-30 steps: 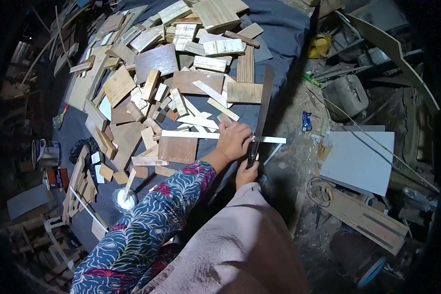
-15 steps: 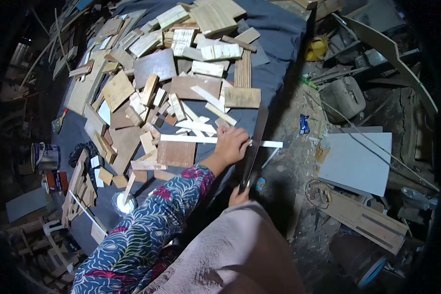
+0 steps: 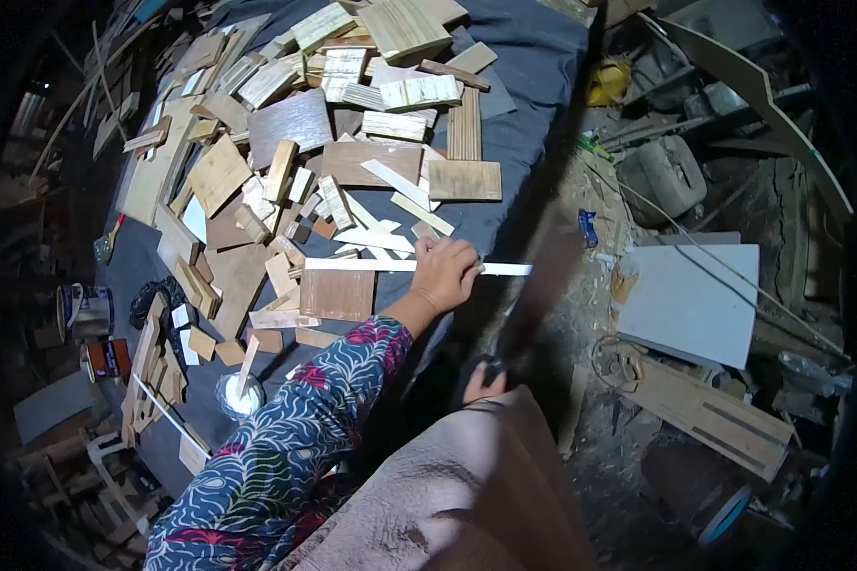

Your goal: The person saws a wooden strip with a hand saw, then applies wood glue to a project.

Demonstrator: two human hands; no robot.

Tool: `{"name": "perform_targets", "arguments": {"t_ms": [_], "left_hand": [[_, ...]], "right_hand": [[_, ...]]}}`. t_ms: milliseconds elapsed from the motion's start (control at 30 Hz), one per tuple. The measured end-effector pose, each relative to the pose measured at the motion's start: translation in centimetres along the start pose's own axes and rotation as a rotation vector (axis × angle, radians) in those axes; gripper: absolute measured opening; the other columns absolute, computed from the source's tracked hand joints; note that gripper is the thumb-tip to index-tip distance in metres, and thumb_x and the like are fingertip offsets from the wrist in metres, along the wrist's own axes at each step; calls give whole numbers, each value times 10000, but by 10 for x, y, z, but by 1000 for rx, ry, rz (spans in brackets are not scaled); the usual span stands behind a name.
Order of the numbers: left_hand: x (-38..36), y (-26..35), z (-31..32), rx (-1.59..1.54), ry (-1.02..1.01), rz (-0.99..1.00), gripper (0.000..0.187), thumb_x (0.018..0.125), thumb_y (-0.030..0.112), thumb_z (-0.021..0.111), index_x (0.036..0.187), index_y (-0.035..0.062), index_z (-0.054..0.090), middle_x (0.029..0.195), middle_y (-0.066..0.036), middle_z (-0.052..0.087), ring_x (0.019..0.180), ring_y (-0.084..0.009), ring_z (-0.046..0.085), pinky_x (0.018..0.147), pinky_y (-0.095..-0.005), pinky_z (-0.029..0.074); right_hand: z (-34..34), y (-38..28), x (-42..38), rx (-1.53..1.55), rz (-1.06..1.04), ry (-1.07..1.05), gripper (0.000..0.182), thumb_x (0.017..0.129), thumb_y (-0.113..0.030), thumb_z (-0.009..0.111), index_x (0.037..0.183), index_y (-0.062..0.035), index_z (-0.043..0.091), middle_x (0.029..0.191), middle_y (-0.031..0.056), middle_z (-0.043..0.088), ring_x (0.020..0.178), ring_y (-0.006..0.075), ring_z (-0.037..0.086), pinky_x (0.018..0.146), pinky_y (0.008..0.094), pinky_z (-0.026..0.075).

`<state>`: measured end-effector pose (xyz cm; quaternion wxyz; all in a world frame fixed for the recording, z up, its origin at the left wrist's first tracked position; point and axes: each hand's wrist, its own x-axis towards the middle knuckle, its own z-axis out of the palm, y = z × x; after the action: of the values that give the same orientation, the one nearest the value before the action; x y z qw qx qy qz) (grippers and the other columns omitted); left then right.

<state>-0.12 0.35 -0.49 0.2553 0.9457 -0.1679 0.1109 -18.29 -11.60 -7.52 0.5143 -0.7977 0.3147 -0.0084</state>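
My left hand (image 3: 444,274) is closed around a long thin white strip (image 3: 352,265), which lies across the edge of the cloth-covered table. Its right end sticks out past the edge. Low in the view, my right hand (image 3: 486,383) grips the handle of a saw (image 3: 541,285). The blade is blurred by motion and stands to the right of the strip's end, apart from it as far as I can tell. A brown wooden block (image 3: 337,295) lies under the strip, left of my left hand.
Wood offcuts (image 3: 381,162) are heaped over the dark cloth (image 3: 533,95). A cup of white stuff with a stick (image 3: 245,395) stands near my left sleeve. On the floor at right are a pale board (image 3: 690,300), a jerrycan (image 3: 665,176) and a slotted wooden plank (image 3: 705,414).
The saw has moved right, away from the strip, and its blade is now blurred. My right hand has shifted slightly right. The strip's end looks shorter, and the thin piece hanging below it is gone.
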Motion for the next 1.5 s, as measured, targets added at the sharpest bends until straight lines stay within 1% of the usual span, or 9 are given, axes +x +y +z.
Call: {"name": "perform_targets", "arguments": {"t_ms": [33,67,133,233,567,833,1100,1267,1500], "left_hand": [[-1,1,0,-3,11,5,115,698,201,578,685,117,500,725,5,487,711,-188,456,688,-357,251],[0,1,-1,-12,7,3,117,708,205,571,687,114,501,722,1,487,714,-190,461,689,-358,253],[0,2,0,-20,-1,7,117,708,206,570,689,112,503,724,-1,490,721,-192,465,693,-360,255],[-1,1,2,-29,-18,19,116,714,206,565,698,108,507,733,-8,499,743,-197,475,705,-363,259],[-1,5,1,-14,-28,112,107,708,173,585,691,97,510,769,-10,524,762,-203,484,734,-348,280],[-2,25,-22,219,22,-12,229,697,301,602,823,114,561,884,-34,524,862,-194,487,798,-415,264],[11,-10,-73,152,-345,100,223,722,276,591,826,89,526,800,-77,492,745,-279,502,615,-382,402],[23,-10,-73,240,-340,204,153,736,265,569,820,141,533,828,-21,505,835,-200,482,738,-368,310],[17,-17,-47,211,-392,159,153,739,283,567,795,143,539,845,-28,501,852,-208,478,700,-340,325]], "right_hand": [[3,1,24,180,-70,87,391,772,-207,598,1037,61,494,892,173,587,834,254,576,709,330,444],[16,24,56,150,-187,242,326,778,-217,595,959,43,517,756,119,583,656,211,575,619,304,448],[-16,-68,92,368,194,-55,234,782,-222,594,848,-9,521,621,48,513,463,134,474,465,249,393],[-5,-92,143,777,99,6,176,791,-179,582,809,-24,501,597,8,461,394,63,374,341,206,286],[-16,-95,151,832,265,-8,194,765,-117,611,841,23,500,529,15,441,370,76,380,341,221,302],[-28,-112,146,916,289,-93,130,768,-76,593,814,-3,496,520,5,424,387,75,377,376,213,311],[-11,-97,139,1076,371,-164,153,777,-86,591,861,-21,480,529,6,408,415,82,383,389,222,316],[-4,-90,145,1115,459,-184,162,778,-89,593,860,-40,462,578,18,431,429,87,392,402,227,329],[4,-63,153,1112,521,-181,137,781,-105,591,804,-80,459,630,9,418,476,80,387,412,214,321]]}}
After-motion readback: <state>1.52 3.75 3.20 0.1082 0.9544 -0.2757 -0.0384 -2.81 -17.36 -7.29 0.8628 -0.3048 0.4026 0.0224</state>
